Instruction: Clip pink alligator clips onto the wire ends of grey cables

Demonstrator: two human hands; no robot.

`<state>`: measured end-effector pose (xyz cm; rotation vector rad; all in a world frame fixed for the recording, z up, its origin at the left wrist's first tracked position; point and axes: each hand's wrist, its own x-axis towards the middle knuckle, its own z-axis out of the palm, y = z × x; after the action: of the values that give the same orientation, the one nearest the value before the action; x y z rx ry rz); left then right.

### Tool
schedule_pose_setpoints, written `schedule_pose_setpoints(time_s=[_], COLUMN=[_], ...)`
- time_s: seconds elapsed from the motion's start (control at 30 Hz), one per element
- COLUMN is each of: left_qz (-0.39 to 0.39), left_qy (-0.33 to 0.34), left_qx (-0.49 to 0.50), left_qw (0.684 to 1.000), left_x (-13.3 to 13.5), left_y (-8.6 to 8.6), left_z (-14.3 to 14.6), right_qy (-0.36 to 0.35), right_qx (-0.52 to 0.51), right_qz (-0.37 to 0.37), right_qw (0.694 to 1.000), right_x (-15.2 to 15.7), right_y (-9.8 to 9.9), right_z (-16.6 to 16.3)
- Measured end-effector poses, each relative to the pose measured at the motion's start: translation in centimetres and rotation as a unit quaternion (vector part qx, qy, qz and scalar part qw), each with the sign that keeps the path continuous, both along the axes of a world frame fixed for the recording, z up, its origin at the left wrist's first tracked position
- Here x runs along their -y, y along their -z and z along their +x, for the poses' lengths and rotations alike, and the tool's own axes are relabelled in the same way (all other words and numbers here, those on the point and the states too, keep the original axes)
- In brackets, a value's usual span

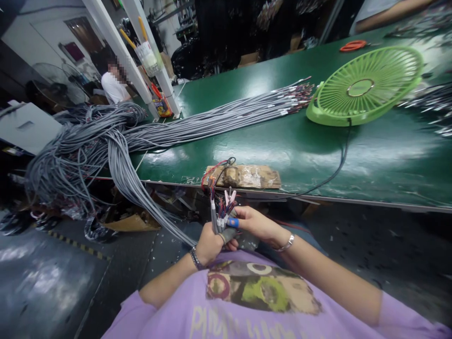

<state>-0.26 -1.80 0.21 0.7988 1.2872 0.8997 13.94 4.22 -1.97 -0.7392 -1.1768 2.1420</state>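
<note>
Grey cables (144,199) run from the heap (74,155) at the frame's left down to lower centre, where the left hand (209,246) curls round them — the right hand (256,226), thumb and fingers nearly together, meets the wire ends (221,212), though whether it grips any I can't tell.
</note>
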Motion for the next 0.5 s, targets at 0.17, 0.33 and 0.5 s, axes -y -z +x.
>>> schedule_pose_setpoints(time_s=[0.17, 0.33, 0.5], left_qz=[0.014, 0.020, 0.048], left_qy=[-0.072, -0.140, -0.179], left_qx=[0.025, 0.052, 0.061], left_qw=[0.997, 0.989, 0.981], left_x=[-0.1, -0.4, -1.0], left_y=[-0.4, -1.3, -1.8], left_z=[-0.2, 0.3, 1.0], right_qy=[0.061, 0.095, 0.133], right_qx=[-0.063, -0.106, -0.121], right_qz=[-0.085, -0.133, -0.120], right_qw=[0.993, 0.981, 0.976], right_x=[-0.4, -1.3, -2.1], right_y=[1.0, -0.1, -0.6], right_z=[1.0, 0.5, -1.3])
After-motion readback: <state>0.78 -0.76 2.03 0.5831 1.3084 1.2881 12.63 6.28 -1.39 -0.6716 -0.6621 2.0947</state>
